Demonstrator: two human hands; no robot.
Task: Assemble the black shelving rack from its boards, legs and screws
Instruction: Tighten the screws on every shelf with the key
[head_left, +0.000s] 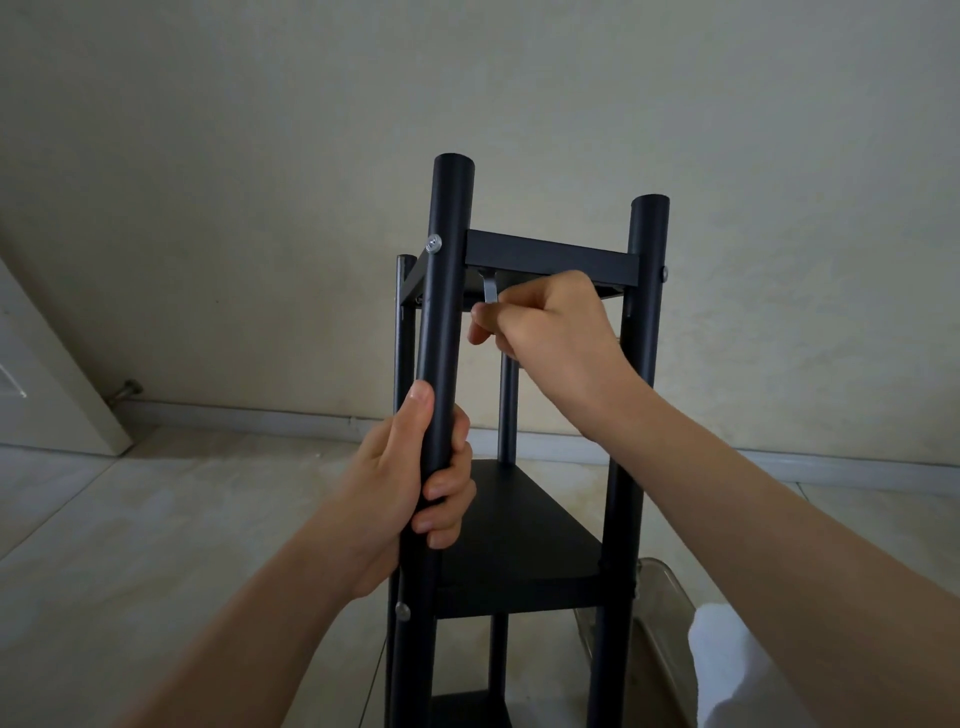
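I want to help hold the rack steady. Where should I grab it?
Grab the near right leg, on the bare stretch between the top shelf and middle shelf, coming from the right. It is a round upright pole a hand can wrap around, as the left hand does on the near left leg. Stay below the right hand working the key.

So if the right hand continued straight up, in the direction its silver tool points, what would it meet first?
Most likely the underside of the top board: the right hand pinches the silver tool just beneath it, near the front left leg. Depth is hard to judge here.
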